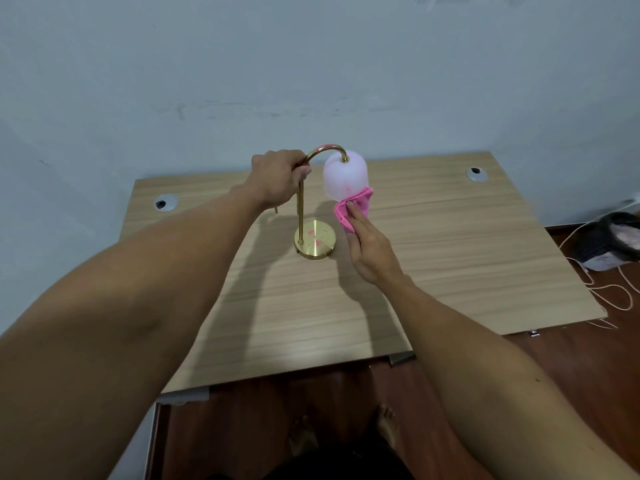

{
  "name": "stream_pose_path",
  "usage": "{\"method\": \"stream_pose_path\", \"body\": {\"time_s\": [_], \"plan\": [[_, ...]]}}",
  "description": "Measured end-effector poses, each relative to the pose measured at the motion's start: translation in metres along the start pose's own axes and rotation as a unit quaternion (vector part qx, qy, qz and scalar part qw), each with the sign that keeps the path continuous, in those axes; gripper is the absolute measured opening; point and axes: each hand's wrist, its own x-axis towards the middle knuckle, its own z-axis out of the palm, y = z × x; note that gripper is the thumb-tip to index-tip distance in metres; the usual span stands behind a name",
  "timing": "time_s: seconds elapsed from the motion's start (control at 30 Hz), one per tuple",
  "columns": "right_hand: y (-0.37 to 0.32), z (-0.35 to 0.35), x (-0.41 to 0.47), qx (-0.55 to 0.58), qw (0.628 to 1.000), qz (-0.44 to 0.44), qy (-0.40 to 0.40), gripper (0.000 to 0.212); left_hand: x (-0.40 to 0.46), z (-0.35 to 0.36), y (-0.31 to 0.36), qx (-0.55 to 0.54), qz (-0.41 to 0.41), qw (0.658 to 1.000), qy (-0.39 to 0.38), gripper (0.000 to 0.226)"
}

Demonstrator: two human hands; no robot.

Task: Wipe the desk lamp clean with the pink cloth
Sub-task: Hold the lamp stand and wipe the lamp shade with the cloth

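A desk lamp stands on the wooden desk (433, 258). It has a round brass base (317, 242), a curved brass stem (300, 209) and a white frosted shade (344, 176) hanging from the arch. My left hand (278, 178) is closed around the upper stem, just below the bend. My right hand (369, 245) holds the pink cloth (356, 206) pressed against the shade's lower right rim. Pink smudges show on the base and faintly on the shade.
Two round cable grommets (165, 203) (476, 173) sit near the desk's back corners. A pale wall rises directly behind the desk. On the dark wood floor at right lie a dark basket (609, 240) and loose cords (609, 292). My bare feet show below the desk's front edge.
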Motion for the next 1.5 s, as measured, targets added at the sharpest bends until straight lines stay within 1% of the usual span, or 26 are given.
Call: {"method": "stream_pose_path", "body": {"time_s": [0.07, 0.13, 0.17, 0.23, 0.27, 0.3, 0.33, 0.4, 0.43, 0.5, 0.57, 0.6, 0.67, 0.73, 0.83, 0.9, 0.97, 1.03, 1.1, 1.13, 1.2, 1.27, 1.3, 1.37, 1.43, 1.5], "plan": [[-0.004, -0.006, -0.003, 0.010, 0.999, 0.045, 0.010, 0.038, -0.001, 0.000, 0.000, 0.003, -0.002, 1.000, 0.002, 0.023], [-0.003, -0.011, -0.001, 0.035, 0.986, 0.154, 0.055, 0.028, -0.002, 0.000, 0.001, 0.005, -0.004, 1.000, 0.002, 0.023], [0.000, -0.013, 0.004, 0.066, 0.967, 0.230, 0.084, 0.030, -0.002, 0.000, 0.001, 0.006, -0.006, 1.000, 0.002, 0.023], [0.001, -0.020, 0.018, 0.150, 0.899, 0.385, 0.143, 0.038, -0.002, 0.000, 0.001, 0.006, -0.006, 1.000, 0.003, 0.023], [0.001, -0.023, 0.026, 0.178, 0.874, 0.419, 0.172, 0.039, -0.002, 0.000, 0.001, 0.004, -0.006, 1.000, 0.004, 0.023], [-0.005, -0.028, 0.033, 0.194, 0.864, 0.420, 0.199, 0.036, -0.002, 0.000, 0.001, 0.002, -0.006, 1.000, 0.004, 0.023], [-0.012, -0.031, 0.039, 0.210, 0.867, 0.393, 0.223, 0.031, -0.002, 0.000, 0.001, 0.001, -0.005, 1.000, 0.006, 0.022], [-0.032, -0.037, 0.048, 0.206, 0.895, 0.306, 0.251, 0.024, -0.003, 0.000, 0.002, 0.002, -0.004, 1.000, 0.009, 0.022], [-0.044, -0.038, 0.051, 0.189, 0.915, 0.256, 0.247, 0.024, -0.003, 0.000, 0.002, 0.002, -0.005, 1.000, 0.008, 0.022], [-0.055, -0.031, 0.056, 0.140, 0.958, 0.156, 0.198, 0.039, -0.003, 0.000, 0.002, 0.002, -0.005, 1.000, 0.005, 0.022], [-0.047, -0.011, 0.054, 0.049, 0.989, 0.056, 0.126, 0.052, -0.003, 0.000, 0.002, 0.006, -0.004, 1.000, 0.005, 0.022], [-0.038, 0.001, 0.051, -0.004, 0.994, 0.018, 0.104, 0.054, -0.003, 0.000, 0.001, 0.008, -0.003, 1.000, 0.006, 0.022], [-0.022, 0.020, 0.042, -0.085, 0.991, -0.026, 0.097, 0.054, -0.003, 0.000, 0.001, 0.008, -0.002, 1.000, 0.005, 0.022], [-0.015, 0.028, 0.033, -0.119, 0.986, -0.044, 0.108, 0.058, -0.001, 0.000, 0.000, 0.010, -0.001, 1.000, 0.002, 0.023], [-0.007, 0.032, 0.018, -0.174, 0.968, -0.133, 0.119, 0.066, 0.001, -0.001, 0.001, 0.012, -0.004, 1.000, -0.004, 0.023], [-0.003, 0.036, 0.008, -0.165, 0.975, -0.102, 0.110, 0.066, 0.002, -0.001, 0.000, 0.013, -0.007, 1.000, -0.005, 0.023], [0.002, 0.041, 0.000, -0.151, 0.985, -0.015, 0.084, 0.064, 0.001, -0.001, 0.000, 0.013, -0.007, 1.000, -0.004, 0.022], [0.002, 0.041, -0.004, -0.131, 0.988, 0.064, 0.054, 0.053, 0.001, 0.000, 0.000, 0.012, -0.008, 1.000, -0.004, 0.022], [-0.008, 0.031, 0.000, -0.069, 0.982, 0.171, 0.049, 0.044, 0.001, 0.000, 0.000, 0.012, -0.009, 1.000, -0.006, 0.023], [-0.013, 0.024, 0.005, -0.026, 0.966, 0.251, 0.060, 0.040, 0.000, 0.000, 0.000, 0.012, -0.010, 1.000, -0.006, 0.023], [-0.018, 0.011, 0.020, 0.101, 0.895, 0.427, 0.081, 0.040, 0.000, 0.000, 0.001, 0.011, -0.010, 1.000, -0.006, 0.023], [-0.020, 0.000, 0.031, 0.188, 0.827, 0.512, 0.133, 0.044, 0.000, 0.000, 0.002, 0.013, -0.011, 1.000, -0.006, 0.023], [-0.023, -0.004, 0.037, 0.205, 0.814, 0.518, 0.165, 0.044, 0.000, 0.000, 0.001, 0.014, -0.011, 1.000, -0.006, 0.023], [-0.032, -0.014, 0.048, 0.215, 0.826, 0.468, 0.229, 0.039, 0.000, 0.001, 0.001, 0.012, -0.012, 1.000, -0.004, 0.024], [-0.045, -0.021, 0.057, 0.208, 0.866, 0.362, 0.273, 0.035, 0.000, 0.001, 0.000, 0.007, -0.011, 1.000, 0.000, 0.024], [-0.057, -0.020, 0.063, 0.171, 0.918, 0.247, 0.258, 0.039, 0.000, 0.001, 0.001, 0.005, -0.012, 1.000, 0.003, 0.023]]}}
